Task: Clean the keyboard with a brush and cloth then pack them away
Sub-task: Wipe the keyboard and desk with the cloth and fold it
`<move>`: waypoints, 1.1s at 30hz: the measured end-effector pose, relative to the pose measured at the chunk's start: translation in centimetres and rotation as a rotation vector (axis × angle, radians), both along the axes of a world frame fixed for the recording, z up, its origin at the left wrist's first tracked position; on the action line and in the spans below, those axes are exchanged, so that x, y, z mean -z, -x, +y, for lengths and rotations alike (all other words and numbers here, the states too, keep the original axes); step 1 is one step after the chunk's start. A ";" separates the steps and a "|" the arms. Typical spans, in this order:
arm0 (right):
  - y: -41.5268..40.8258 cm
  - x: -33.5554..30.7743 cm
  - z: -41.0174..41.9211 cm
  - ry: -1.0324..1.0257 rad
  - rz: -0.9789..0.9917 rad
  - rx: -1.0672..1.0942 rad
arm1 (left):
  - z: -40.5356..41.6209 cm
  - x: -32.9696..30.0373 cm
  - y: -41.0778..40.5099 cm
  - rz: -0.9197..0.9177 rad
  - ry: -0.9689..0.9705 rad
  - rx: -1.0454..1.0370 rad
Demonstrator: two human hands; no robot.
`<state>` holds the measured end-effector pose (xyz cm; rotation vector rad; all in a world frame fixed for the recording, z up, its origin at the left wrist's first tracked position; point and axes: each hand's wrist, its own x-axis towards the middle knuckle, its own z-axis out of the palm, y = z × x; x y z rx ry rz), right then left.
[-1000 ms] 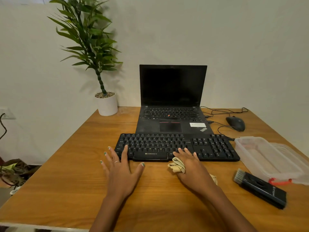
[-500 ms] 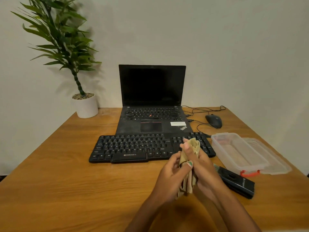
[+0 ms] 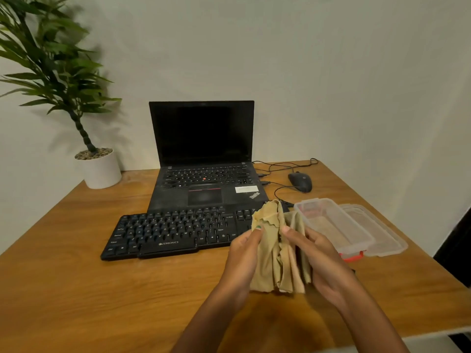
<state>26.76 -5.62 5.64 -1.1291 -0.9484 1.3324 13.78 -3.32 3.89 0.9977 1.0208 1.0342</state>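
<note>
Both hands are pinching a tan cloth (image 3: 277, 250) above the wooden table (image 3: 102, 289): left hand (image 3: 244, 256) gripping its left edge, right hand (image 3: 321, 261) its right. It is hanging crumpled, long axis vertical, just right of the black Zebronics keyboard (image 3: 173, 233), which is lying left-to-right.

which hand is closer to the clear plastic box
Right. The right hand grips the cloth just beside the clear plastic box; the left hand holds the cloth's far side, over the keyboard's end.
</note>
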 end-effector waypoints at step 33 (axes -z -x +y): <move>-6.3 -1.8 0.8 -0.035 -0.366 0.219 | 2.4 -0.8 0.2 -0.070 0.089 0.263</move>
